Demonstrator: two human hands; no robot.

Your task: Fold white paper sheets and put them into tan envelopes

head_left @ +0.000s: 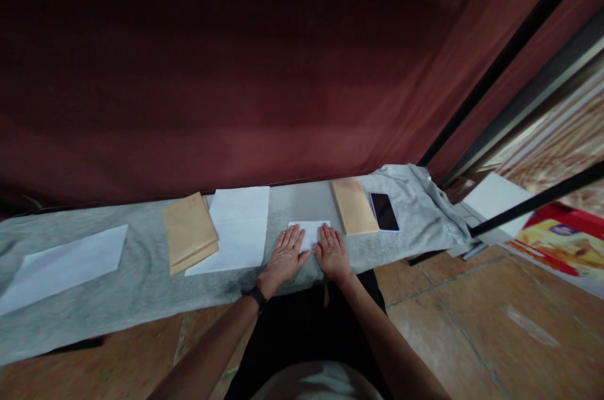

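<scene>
A small folded white paper (309, 233) lies on the cloth-covered table (146, 287) in front of me. My left hand (286, 255) rests flat on its left side, fingers stretched out, with a dark band on the wrist. On the right side of the paper, my right hand (333, 253) lies flat too. The paper's edges under both hands are hidden. Just right of my hands sits a brown envelope (356, 206). To the left is a larger white sheet (243, 224), partly covered by several stacked brown envelopes (189, 230).
A phone (384, 211) with a dark screen lies beside the right envelope. Another white sheet (70, 265) is at the far left. A dark red curtain (236, 85) hangs behind the table. Black metal bars (514, 57) and a red-and-yellow printed package (561, 239) stand at right.
</scene>
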